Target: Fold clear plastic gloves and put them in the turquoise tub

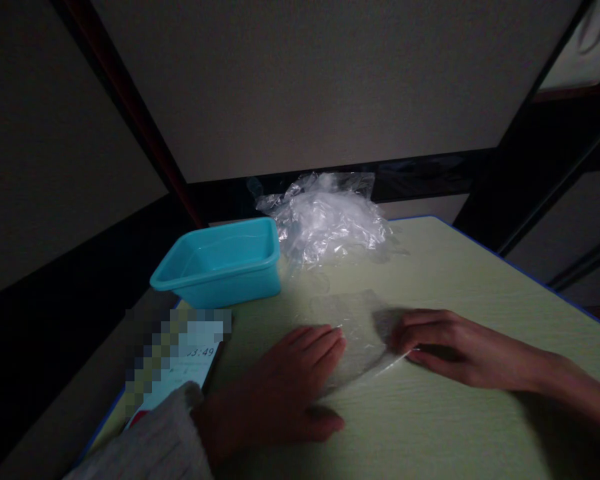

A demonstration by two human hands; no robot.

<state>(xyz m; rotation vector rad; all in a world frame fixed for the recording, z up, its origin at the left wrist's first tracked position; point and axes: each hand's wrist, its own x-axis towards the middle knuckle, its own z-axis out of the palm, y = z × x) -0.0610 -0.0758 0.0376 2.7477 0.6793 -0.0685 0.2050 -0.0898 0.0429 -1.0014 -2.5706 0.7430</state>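
Clear film [353, 313] lies on the worktop [470, 433], between the two hands, in front of the plastic pile [330, 223], right of the phone [193, 370]; blue tub [230, 283] behind the phone. Left hand [297, 373]: flat, fingers spread out, pressing film's near-left part, nothing gripped. Right hand [437, 343]: narrow grip, looks pinched on film's right edge. Handling well, likely: keep left palm light but firm, pull right edge gently, low, so thin film neither creases nor tears.
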